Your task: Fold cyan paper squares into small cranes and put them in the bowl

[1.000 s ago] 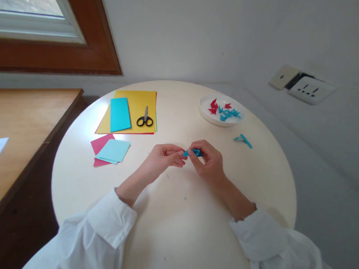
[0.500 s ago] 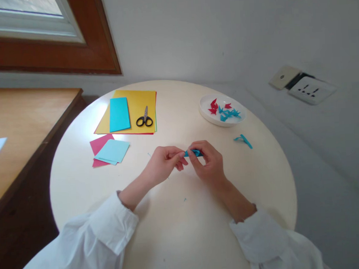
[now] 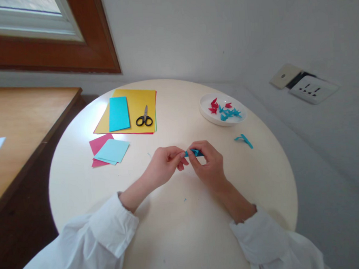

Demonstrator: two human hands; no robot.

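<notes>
A small folded piece of blue paper (image 3: 194,152) is pinched between both hands at the middle of the round cream table (image 3: 179,232). My left hand (image 3: 166,163) closes its fingertips on the paper's left end. My right hand (image 3: 208,161) grips the right part with thumb and fingers curled over it. Most of the paper is hidden by the fingers. Both hands rest low on the tabletop.
A white dish (image 3: 222,109) with several small red and blue folded shapes stands at the back right. A blue paper scrap (image 3: 243,140) lies near it. Black scissors (image 3: 144,118) and a blue strip (image 3: 118,113) lie on yellow sheets (image 3: 138,104). Pink and light blue squares (image 3: 111,151) lie left. A wooden desk (image 3: 20,124) adjoins the table.
My left hand has curled a little closer toward me while still pinching the paper. The right hand has hardly moved.
</notes>
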